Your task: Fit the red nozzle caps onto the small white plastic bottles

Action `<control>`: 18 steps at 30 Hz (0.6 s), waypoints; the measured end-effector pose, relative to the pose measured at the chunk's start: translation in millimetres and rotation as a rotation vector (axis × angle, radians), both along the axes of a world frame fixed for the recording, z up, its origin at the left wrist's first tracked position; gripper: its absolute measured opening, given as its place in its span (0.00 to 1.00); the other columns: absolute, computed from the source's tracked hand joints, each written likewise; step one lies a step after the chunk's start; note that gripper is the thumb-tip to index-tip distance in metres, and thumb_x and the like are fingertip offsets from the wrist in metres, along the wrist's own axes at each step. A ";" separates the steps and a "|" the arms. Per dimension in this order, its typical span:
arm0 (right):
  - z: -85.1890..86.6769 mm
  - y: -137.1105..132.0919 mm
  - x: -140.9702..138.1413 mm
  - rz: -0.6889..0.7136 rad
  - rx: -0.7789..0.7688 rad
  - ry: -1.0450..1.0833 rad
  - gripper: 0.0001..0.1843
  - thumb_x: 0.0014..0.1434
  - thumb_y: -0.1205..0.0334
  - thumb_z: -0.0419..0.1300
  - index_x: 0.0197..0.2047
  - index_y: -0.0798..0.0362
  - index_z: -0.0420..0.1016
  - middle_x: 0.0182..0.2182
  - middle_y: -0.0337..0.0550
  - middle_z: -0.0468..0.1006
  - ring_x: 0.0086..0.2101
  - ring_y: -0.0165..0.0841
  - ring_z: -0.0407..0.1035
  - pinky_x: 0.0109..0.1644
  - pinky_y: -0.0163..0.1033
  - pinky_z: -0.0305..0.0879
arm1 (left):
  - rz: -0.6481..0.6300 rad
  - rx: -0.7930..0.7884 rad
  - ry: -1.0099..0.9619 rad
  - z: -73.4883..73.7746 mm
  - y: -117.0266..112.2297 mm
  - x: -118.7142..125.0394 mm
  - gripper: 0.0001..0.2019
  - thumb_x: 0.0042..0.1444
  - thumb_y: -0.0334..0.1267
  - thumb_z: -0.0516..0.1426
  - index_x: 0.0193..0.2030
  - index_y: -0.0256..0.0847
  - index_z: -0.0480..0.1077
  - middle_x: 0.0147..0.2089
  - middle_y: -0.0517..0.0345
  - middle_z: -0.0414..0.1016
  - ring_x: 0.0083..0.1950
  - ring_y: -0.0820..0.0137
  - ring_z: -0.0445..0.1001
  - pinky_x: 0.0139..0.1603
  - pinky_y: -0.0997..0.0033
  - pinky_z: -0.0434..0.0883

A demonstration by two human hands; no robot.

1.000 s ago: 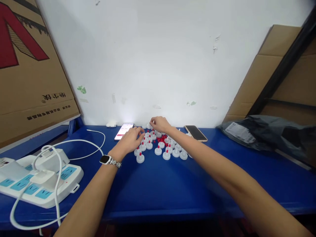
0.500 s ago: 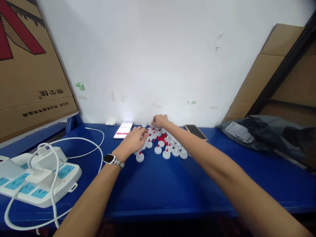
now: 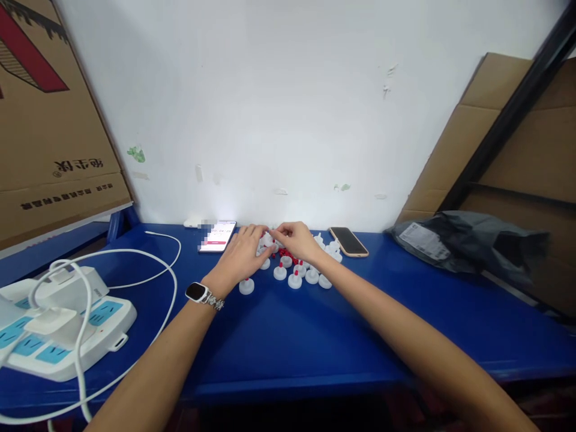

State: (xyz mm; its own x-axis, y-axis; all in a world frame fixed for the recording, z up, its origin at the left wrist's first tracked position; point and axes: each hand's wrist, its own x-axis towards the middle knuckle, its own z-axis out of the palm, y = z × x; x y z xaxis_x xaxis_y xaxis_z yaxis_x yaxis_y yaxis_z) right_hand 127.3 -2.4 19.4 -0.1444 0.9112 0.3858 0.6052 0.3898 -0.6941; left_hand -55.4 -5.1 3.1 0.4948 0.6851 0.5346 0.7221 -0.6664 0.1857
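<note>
Several white nozzle caps (image 3: 294,280), some with small red tips, stand in a cluster on the blue table (image 3: 288,336). Loose red tips (image 3: 287,254) lie among them. My left hand (image 3: 243,252), with a watch (image 3: 198,292) on its wrist, is at the cluster's left side. Its thumb is spread from its fingers, and white caps show between them. My right hand (image 3: 297,241) reaches over the back of the cluster, close to the left fingertips. Its thumb and fingers are pinched together; whatever is between them is too small to make out.
A lit phone (image 3: 218,237) lies left of the caps, a dark-screened phone (image 3: 348,242) right of them. A white power strip (image 3: 63,360) with looping cables takes up the left side. A grey plastic parcel (image 3: 468,243) is at the right. The white wall (image 3: 270,120) rises behind.
My right hand has come down and nearer from the back of the pile to beside my left fingertips. My left hand's thumb has spread further out. The whole view has shifted slightly.
</note>
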 end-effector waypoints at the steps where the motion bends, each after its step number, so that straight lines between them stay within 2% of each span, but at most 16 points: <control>1: -2.2 -6.3 0.4 0.023 -0.003 0.017 0.20 0.59 0.46 0.56 0.29 0.54 0.76 0.22 0.38 0.74 0.26 0.30 0.65 0.32 0.36 0.57 | -0.019 -0.028 0.024 -0.3 -0.6 0.9 0.18 0.66 0.50 0.49 0.54 0.41 0.65 0.49 0.49 0.71 0.50 0.56 0.67 0.49 0.55 0.67; 5: -8.7 -7.0 5.4 -0.024 0.062 -0.055 0.20 0.63 0.51 0.50 0.30 0.54 0.76 0.22 0.37 0.73 0.27 0.31 0.65 0.34 0.36 0.57 | -0.051 -0.082 0.100 -0.8 -1.5 0.6 0.17 0.69 0.48 0.44 0.48 0.41 0.67 0.45 0.49 0.73 0.46 0.57 0.68 0.45 0.56 0.66; 9: -10.8 8.1 6.9 -0.059 0.076 -0.457 0.12 0.58 0.56 0.56 0.29 0.52 0.77 0.27 0.43 0.78 0.36 0.39 0.69 0.49 0.46 0.56 | -0.059 -0.082 0.098 -0.8 0.6 -2.5 0.18 0.69 0.48 0.43 0.46 0.40 0.67 0.46 0.48 0.73 0.47 0.57 0.68 0.45 0.57 0.66; 12: -10.7 15.6 -0.4 -0.011 0.062 -0.726 0.13 0.56 0.55 0.58 0.28 0.54 0.77 0.29 0.51 0.79 0.43 0.48 0.70 0.53 0.53 0.52 | -0.072 -0.079 0.097 -1.3 2.6 -3.7 0.17 0.69 0.48 0.43 0.46 0.40 0.68 0.46 0.47 0.73 0.47 0.57 0.67 0.46 0.56 0.66; 15: -10.4 20.0 -9.3 0.028 0.025 -0.865 0.11 0.55 0.57 0.59 0.28 0.56 0.77 0.30 0.56 0.79 0.43 0.50 0.71 0.54 0.54 0.51 | -0.075 -0.083 0.091 -2.0 3.5 -4.0 0.17 0.69 0.47 0.44 0.46 0.40 0.68 0.45 0.47 0.73 0.46 0.57 0.67 0.46 0.56 0.66; 18: -9.2 22.3 -11.1 0.040 -0.003 -0.898 0.08 0.53 0.61 0.59 0.28 0.56 0.76 0.30 0.56 0.80 0.41 0.48 0.73 0.55 0.53 0.51 | -0.088 -0.092 0.081 -2.3 3.8 -4.2 0.17 0.68 0.47 0.44 0.45 0.40 0.68 0.45 0.48 0.73 0.46 0.58 0.67 0.46 0.56 0.66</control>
State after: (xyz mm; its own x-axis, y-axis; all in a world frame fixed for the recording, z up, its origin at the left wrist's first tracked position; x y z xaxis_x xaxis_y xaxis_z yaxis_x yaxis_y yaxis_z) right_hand 116.2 19.9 10.2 -0.4224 0.8997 0.1097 0.9062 0.4215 0.0325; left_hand -59.6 -1.3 0.8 0.5939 0.6814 0.4277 0.6767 -0.7106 0.1924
